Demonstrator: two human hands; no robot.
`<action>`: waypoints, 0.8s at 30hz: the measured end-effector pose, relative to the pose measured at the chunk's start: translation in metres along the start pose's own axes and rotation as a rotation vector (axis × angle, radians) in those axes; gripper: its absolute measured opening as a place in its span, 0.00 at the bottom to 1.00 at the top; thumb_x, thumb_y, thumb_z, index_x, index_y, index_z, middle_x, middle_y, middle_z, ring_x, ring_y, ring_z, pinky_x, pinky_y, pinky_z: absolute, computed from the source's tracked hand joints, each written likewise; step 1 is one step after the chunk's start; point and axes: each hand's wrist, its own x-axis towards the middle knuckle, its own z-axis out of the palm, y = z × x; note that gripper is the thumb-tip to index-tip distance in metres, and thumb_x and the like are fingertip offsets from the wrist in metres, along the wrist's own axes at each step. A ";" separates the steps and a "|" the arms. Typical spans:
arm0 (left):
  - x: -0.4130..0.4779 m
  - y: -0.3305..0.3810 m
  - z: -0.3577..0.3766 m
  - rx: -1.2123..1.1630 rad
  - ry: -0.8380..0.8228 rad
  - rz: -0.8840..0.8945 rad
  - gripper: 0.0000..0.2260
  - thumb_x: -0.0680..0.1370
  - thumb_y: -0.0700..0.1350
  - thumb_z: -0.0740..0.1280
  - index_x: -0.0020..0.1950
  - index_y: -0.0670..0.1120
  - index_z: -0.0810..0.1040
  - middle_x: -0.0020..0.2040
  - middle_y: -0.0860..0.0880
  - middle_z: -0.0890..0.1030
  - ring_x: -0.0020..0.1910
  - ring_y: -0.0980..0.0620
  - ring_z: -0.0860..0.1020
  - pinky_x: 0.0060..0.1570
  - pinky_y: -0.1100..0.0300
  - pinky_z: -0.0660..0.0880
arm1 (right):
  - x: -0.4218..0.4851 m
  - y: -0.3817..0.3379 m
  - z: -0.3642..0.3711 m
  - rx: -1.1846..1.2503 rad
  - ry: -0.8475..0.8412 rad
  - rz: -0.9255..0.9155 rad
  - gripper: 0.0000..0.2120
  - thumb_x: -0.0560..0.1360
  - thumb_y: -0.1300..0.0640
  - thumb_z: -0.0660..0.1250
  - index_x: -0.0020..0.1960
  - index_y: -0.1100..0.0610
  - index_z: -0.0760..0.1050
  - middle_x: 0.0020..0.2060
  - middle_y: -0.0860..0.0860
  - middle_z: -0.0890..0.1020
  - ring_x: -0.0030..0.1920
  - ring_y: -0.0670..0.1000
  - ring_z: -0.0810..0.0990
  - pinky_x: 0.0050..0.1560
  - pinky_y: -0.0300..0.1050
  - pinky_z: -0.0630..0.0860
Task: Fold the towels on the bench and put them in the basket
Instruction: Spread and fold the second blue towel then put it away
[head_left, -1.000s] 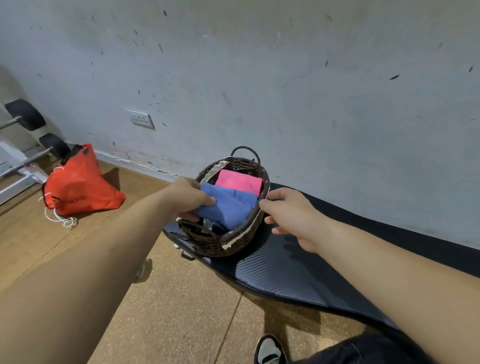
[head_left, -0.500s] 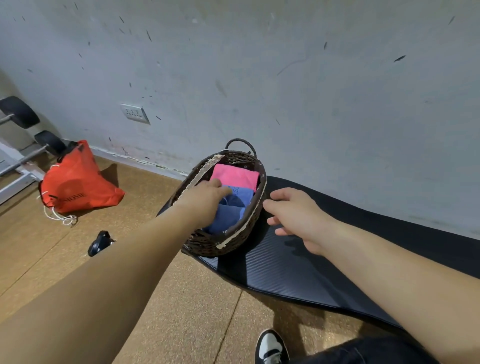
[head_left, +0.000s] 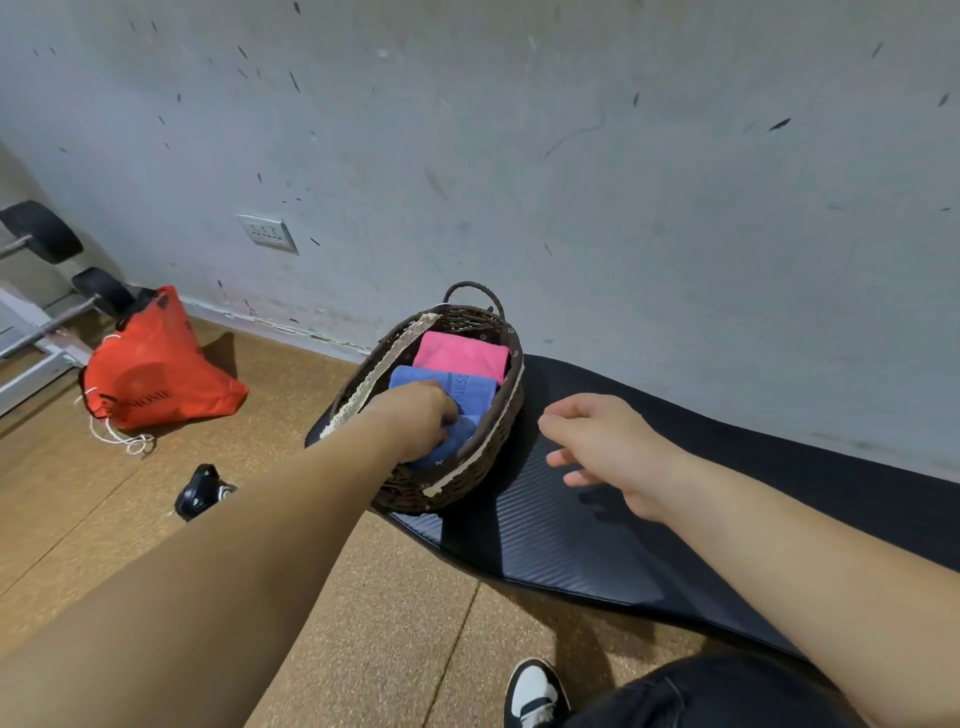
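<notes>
Head-camera view down onto a gym floor beside a grey wall. At far left a red drawstring bag (head_left: 156, 364) slumps on the floor, with a small black object (head_left: 200, 491) lying near it.

Towards the centre, a dark wicker basket (head_left: 470, 470) sits on the near end of a black padded bench (head_left: 571, 540). The left hand (head_left: 415, 421) reaches into the basket, knuckles up, fingers curled down into a blue towel (head_left: 452, 441) at the near end and apparently gripping it. Beyond it lies blue cloth with lettering (whether this is a separate towel is unclear), then a folded pink towel (head_left: 460, 356) at the far end.

A second ago the left hand held the blue towel above the basket's near rim. Now the towel is down inside, below the rim. Placing looks all but done, and only the release remains.

To the right, the right hand (head_left: 608, 447) hovers just beside the basket over the bench, fingers loosely spread, holding nothing, much as it was a second ago.
</notes>
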 end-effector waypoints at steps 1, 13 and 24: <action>-0.006 0.004 -0.005 0.029 -0.007 -0.031 0.17 0.80 0.44 0.66 0.69 0.55 0.79 0.70 0.47 0.74 0.61 0.42 0.79 0.56 0.48 0.79 | -0.002 0.002 -0.005 -0.006 0.002 0.006 0.11 0.80 0.52 0.66 0.62 0.50 0.78 0.55 0.46 0.81 0.53 0.48 0.84 0.54 0.50 0.84; -0.063 0.217 -0.048 -0.232 0.385 0.282 0.09 0.79 0.50 0.61 0.52 0.54 0.82 0.49 0.53 0.83 0.49 0.47 0.80 0.47 0.51 0.80 | -0.074 0.068 -0.125 -0.048 0.184 -0.019 0.07 0.79 0.50 0.68 0.51 0.52 0.81 0.48 0.52 0.84 0.47 0.52 0.85 0.44 0.45 0.80; -0.037 0.408 -0.005 -0.309 0.233 0.529 0.07 0.80 0.54 0.65 0.50 0.55 0.81 0.46 0.55 0.83 0.48 0.51 0.80 0.48 0.51 0.80 | -0.121 0.224 -0.268 -0.234 0.431 0.182 0.17 0.77 0.46 0.67 0.42 0.60 0.78 0.33 0.51 0.79 0.34 0.50 0.75 0.40 0.46 0.74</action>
